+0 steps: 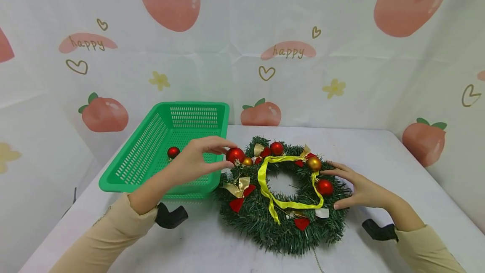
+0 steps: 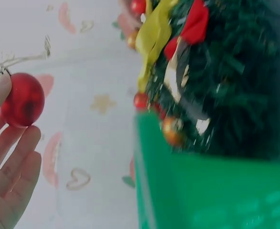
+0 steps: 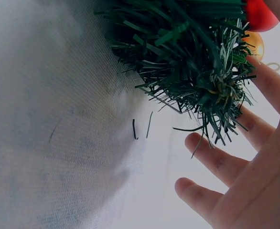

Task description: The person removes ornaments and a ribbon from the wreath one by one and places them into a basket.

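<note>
Between thumb and fingers my left hand [image 1: 195, 159] pinches a red bauble [image 1: 235, 155], just over the wreath's left side and near the basket's right rim. A loop hanger stands out from that bauble [image 2: 23, 101] in the left wrist view. The green tinsel wreath [image 1: 257, 226] lies on the table, with red and gold baubles, bows and a yellow ribbon [image 1: 263, 176] on it. My right hand [image 1: 365, 188] is at the wreath's right edge, near a red bauble [image 1: 324, 187] and a gold bauble [image 1: 314, 164]. In the right wrist view its fingers [image 3: 216, 160] are spread alongside the tinsel.
A green plastic basket [image 1: 130, 188] stands at the left, its right side close against the wreath. Inside it lies another red bauble [image 1: 173, 152]. Behind the white table [image 1: 363, 146] hangs a printed cloth [image 1: 227, 54].
</note>
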The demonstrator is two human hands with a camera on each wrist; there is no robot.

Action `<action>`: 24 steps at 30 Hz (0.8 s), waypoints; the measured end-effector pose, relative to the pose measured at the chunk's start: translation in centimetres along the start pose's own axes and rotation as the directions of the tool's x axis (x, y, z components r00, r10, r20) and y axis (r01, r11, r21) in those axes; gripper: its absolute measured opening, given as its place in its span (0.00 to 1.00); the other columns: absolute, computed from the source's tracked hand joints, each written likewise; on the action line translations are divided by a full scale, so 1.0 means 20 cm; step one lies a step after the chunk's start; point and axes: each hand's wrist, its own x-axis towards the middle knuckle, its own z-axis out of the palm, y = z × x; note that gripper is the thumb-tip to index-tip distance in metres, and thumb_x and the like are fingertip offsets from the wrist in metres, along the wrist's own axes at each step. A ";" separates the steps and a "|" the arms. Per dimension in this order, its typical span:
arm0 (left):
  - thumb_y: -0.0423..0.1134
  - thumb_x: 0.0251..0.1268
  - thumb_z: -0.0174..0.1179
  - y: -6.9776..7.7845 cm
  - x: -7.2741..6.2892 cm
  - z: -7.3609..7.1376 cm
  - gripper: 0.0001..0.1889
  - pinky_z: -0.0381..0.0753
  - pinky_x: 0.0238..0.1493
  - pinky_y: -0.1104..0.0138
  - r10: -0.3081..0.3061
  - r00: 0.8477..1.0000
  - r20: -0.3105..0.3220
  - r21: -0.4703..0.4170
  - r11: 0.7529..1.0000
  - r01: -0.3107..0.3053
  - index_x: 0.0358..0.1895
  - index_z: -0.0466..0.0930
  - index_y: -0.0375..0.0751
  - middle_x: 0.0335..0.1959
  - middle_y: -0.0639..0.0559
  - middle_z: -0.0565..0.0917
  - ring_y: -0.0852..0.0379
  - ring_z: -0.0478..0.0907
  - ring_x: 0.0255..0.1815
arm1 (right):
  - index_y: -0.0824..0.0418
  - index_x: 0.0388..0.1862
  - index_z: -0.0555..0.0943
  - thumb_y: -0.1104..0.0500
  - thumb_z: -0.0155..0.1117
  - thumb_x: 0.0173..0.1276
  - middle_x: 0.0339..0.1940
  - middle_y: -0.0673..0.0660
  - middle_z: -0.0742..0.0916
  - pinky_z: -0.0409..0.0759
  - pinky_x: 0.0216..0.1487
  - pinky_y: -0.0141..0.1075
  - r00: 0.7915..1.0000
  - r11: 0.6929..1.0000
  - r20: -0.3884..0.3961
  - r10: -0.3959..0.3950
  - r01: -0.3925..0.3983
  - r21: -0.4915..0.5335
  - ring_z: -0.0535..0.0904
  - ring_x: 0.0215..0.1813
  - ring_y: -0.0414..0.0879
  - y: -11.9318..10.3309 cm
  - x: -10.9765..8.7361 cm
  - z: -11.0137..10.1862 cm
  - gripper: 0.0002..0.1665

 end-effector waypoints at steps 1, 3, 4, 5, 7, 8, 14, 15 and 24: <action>0.35 0.52 0.68 -0.01 0.00 -0.02 0.21 0.82 0.48 0.66 -0.011 1.000 0.000 0.001 1.000 0.011 0.53 0.80 0.43 0.48 0.50 0.83 0.58 0.82 0.44 | 0.54 0.64 0.70 0.53 0.77 0.45 0.70 0.71 0.61 0.65 0.49 0.72 1.000 1.000 0.001 0.001 -0.001 -0.001 0.45 0.65 0.14 0.00 0.00 0.00 0.45; 0.35 0.52 0.68 -0.02 0.00 -0.06 0.21 0.82 0.49 0.65 -0.038 0.999 -0.003 -0.001 0.999 0.038 0.53 0.80 0.44 0.49 0.50 0.83 0.57 0.82 0.45 | 0.54 0.64 0.70 0.53 0.77 0.45 0.70 0.70 0.61 0.65 0.49 0.72 1.000 1.000 0.002 0.004 -0.004 -0.002 0.45 0.65 0.14 0.00 0.00 0.00 0.45; 0.35 0.53 0.68 -0.03 0.00 -0.07 0.21 0.82 0.49 0.65 -0.054 0.999 -0.006 0.001 0.999 0.054 0.53 0.79 0.44 0.49 0.50 0.83 0.57 0.82 0.45 | 0.54 0.64 0.70 0.52 0.77 0.45 0.70 0.70 0.61 0.65 0.49 0.71 1.000 1.000 0.003 0.004 -0.004 -0.002 0.45 0.65 0.14 0.01 0.00 0.00 0.45; 0.36 0.53 0.67 -0.04 0.00 -0.09 0.21 0.82 0.49 0.65 -0.075 0.997 -0.009 0.004 0.997 0.075 0.53 0.79 0.44 0.49 0.50 0.83 0.56 0.82 0.45 | 0.54 0.64 0.70 0.52 0.77 0.45 0.70 0.70 0.61 0.65 0.49 0.71 1.000 1.000 0.003 0.005 -0.005 -0.002 0.45 0.65 0.14 0.01 0.00 0.00 0.45; 0.36 0.54 0.67 -0.06 0.01 -0.13 0.21 0.82 0.50 0.63 -0.119 0.993 -0.019 0.012 0.993 0.119 0.54 0.79 0.44 0.50 0.49 0.82 0.55 0.82 0.46 | 0.53 0.65 0.70 0.52 0.77 0.45 0.70 0.71 0.61 0.65 0.49 0.71 1.000 1.000 0.005 0.006 -0.006 -0.002 0.44 0.65 0.14 0.01 0.00 0.00 0.45; 0.37 0.55 0.66 -0.07 0.01 -0.15 0.21 0.82 0.50 0.64 -0.138 0.990 -0.023 0.016 0.990 0.139 0.54 0.79 0.45 0.51 0.49 0.82 0.55 0.82 0.46 | 0.53 0.64 0.70 0.52 0.77 0.46 0.70 0.71 0.61 0.65 0.49 0.71 1.000 1.000 0.005 0.006 -0.006 -0.002 0.45 0.65 0.14 0.01 0.00 0.00 0.45; 0.38 0.59 0.63 -0.12 0.01 -0.26 0.20 0.80 0.52 0.57 -0.221 0.975 -0.038 0.033 0.975 0.222 0.57 0.77 0.42 0.54 0.45 0.80 0.49 0.81 0.49 | 0.53 0.64 0.70 0.51 0.77 0.46 0.70 0.72 0.61 0.64 0.50 0.72 1.000 1.000 0.009 0.015 -0.015 0.002 0.45 0.65 0.15 0.00 0.00 0.00 0.45; 0.38 0.59 0.63 -0.13 0.01 -0.27 0.21 0.80 0.53 0.54 -0.230 0.972 -0.039 0.036 0.972 0.231 0.57 0.77 0.42 0.54 0.44 0.80 0.48 0.81 0.49 | 0.53 0.64 0.70 0.51 0.77 0.46 0.70 0.72 0.61 0.64 0.49 0.72 1.000 1.000 0.008 0.014 -0.014 0.003 0.45 0.65 0.15 0.00 0.00 0.00 0.44; 0.41 0.62 0.61 -0.27 0.01 -0.36 0.21 0.79 0.53 0.52 -0.300 0.954 0.013 0.068 0.952 0.299 0.59 0.75 0.43 0.58 0.44 0.78 0.44 0.80 0.53 | 0.53 0.64 0.70 0.52 0.77 0.46 0.70 0.71 0.61 0.65 0.49 0.71 1.000 1.000 0.004 0.004 -0.004 -0.002 0.45 0.64 0.13 0.00 0.00 0.00 0.44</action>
